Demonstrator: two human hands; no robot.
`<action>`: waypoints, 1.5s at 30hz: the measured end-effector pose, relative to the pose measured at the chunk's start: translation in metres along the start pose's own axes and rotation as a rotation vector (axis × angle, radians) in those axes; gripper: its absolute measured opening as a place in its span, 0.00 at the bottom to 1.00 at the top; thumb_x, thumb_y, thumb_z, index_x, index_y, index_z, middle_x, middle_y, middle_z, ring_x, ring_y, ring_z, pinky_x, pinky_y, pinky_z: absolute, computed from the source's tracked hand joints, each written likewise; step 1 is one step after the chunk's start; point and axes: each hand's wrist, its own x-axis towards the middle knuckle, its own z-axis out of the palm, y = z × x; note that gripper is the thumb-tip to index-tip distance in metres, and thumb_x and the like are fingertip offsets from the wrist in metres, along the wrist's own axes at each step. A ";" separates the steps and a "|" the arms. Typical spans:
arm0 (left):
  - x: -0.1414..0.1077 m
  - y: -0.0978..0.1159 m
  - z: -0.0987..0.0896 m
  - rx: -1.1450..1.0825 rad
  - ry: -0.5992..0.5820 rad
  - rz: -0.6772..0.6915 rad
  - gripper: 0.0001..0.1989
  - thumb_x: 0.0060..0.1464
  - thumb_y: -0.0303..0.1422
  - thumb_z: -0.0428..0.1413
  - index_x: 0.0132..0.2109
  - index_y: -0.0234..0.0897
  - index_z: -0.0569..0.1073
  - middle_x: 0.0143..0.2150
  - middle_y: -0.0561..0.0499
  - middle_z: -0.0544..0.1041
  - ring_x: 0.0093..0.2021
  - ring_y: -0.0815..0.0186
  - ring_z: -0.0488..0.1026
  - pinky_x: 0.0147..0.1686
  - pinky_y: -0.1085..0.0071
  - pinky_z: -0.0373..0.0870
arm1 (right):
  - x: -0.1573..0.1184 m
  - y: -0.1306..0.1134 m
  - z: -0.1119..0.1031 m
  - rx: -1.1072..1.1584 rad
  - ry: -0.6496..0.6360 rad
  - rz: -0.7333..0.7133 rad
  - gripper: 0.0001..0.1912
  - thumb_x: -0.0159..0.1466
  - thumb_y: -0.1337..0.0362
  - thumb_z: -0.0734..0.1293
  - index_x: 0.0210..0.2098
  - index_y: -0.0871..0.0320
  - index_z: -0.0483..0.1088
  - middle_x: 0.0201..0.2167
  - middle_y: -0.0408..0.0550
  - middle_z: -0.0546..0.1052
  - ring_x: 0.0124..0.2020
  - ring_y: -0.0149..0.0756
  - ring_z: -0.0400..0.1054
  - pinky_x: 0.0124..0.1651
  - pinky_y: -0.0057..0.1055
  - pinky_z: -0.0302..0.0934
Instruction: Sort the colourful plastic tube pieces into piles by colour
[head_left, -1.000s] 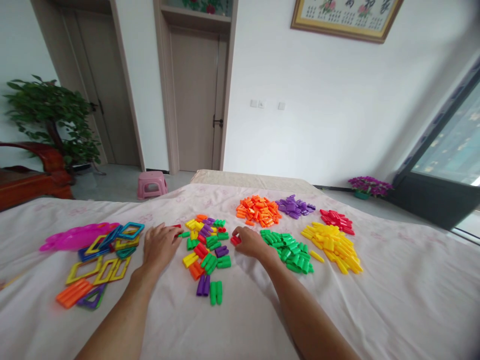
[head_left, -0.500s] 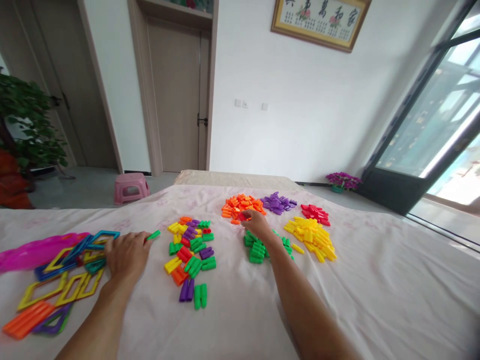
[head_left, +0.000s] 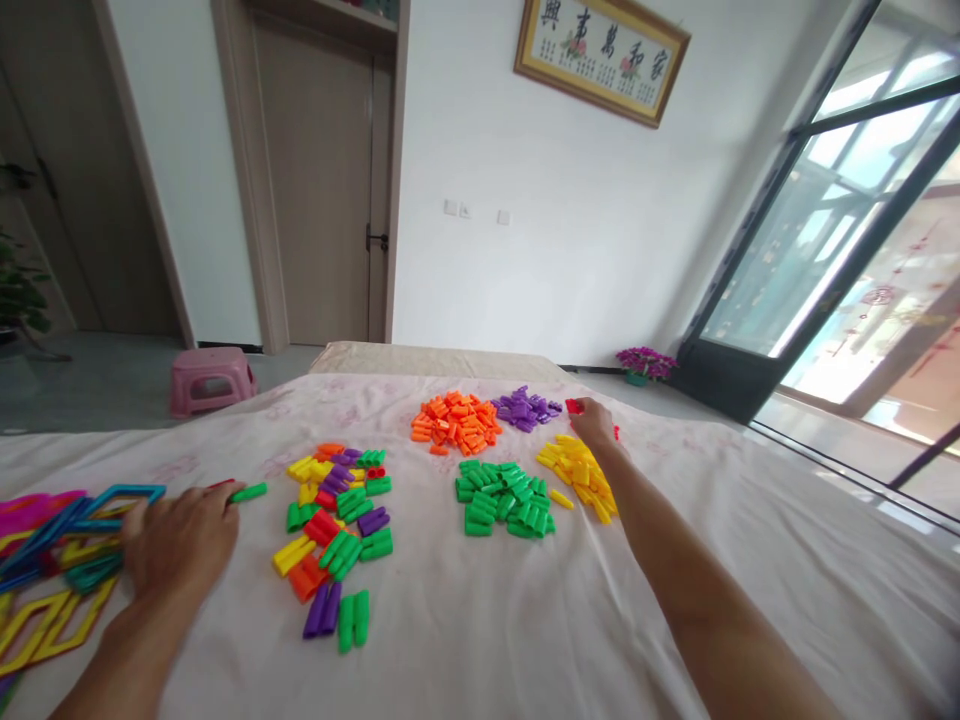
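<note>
"Hands?"
"I see the left hand [head_left: 184,535] pinching a green plastic peg [head_left: 250,492] beside the mixed pegs [head_left: 322,527]; the right hand [head_left: 592,421] meets red pegs [head_left: 574,406], grip unclear."
"Handling?"
"Probably light, stiff, slick: I'd hold mid-barrel."

Right of centre, your right hand [head_left: 592,422] covers part of the red pieces [head_left: 574,406]; the left edge crops the pink tray [head_left: 34,512] and plant [head_left: 19,290]; the framed picture's [head_left: 570,48] smaller lettering is unreadable.
</note>
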 end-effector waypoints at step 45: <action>0.001 0.008 -0.023 -0.256 -0.109 0.016 0.18 0.63 0.36 0.47 0.50 0.42 0.80 0.48 0.44 0.82 0.50 0.52 0.76 0.50 0.55 0.62 | -0.087 -0.099 0.057 0.566 -0.248 -0.343 0.13 0.62 0.61 0.63 0.33 0.60 0.77 0.25 0.45 0.78 0.27 0.33 0.70 0.32 0.26 0.61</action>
